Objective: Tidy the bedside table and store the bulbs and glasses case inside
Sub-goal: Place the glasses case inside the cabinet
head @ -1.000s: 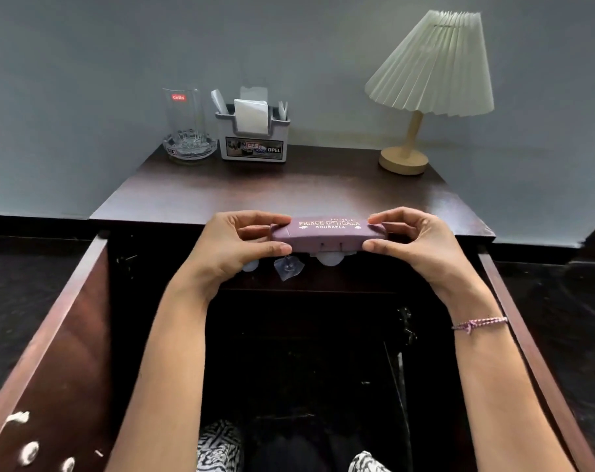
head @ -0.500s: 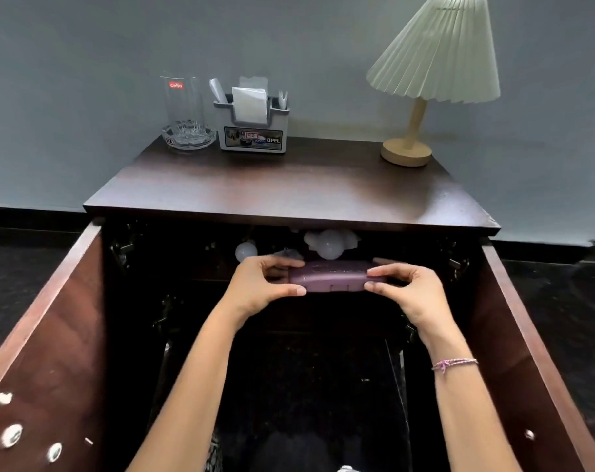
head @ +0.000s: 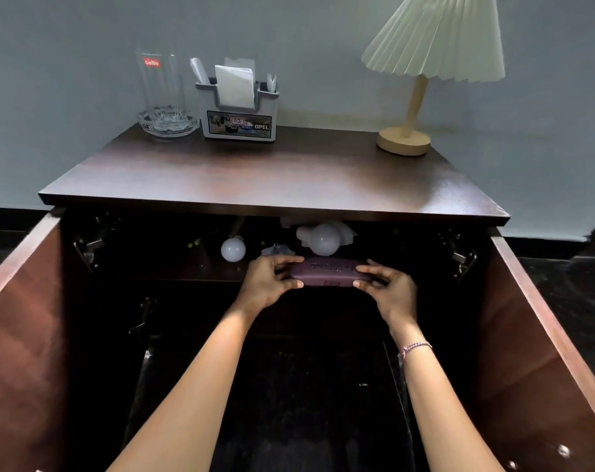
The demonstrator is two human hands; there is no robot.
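Note:
A purple glasses case (head: 328,276) lies lengthwise inside the open bedside table (head: 272,178), at the front of its upper shelf. My left hand (head: 268,284) grips its left end and my right hand (head: 389,289) grips its right end. Behind the case, on the same dark shelf, sit white bulbs: a small one (head: 233,249) to the left and a larger one (head: 325,239) in the middle, among a few more pale shapes that are hard to make out.
Both cabinet doors stand wide open, the left door (head: 20,335) and the right door (head: 541,335). On the tabletop stand a glass in a glass dish (head: 163,97), a grey napkin holder (head: 238,107) and a pleated-shade lamp (head: 422,73). A grey wall is behind.
Both hands have carried the glasses case down from in front of the tabletop edge and forward into the cabinet, to the shelf beside the bulbs. The view has moved closer.

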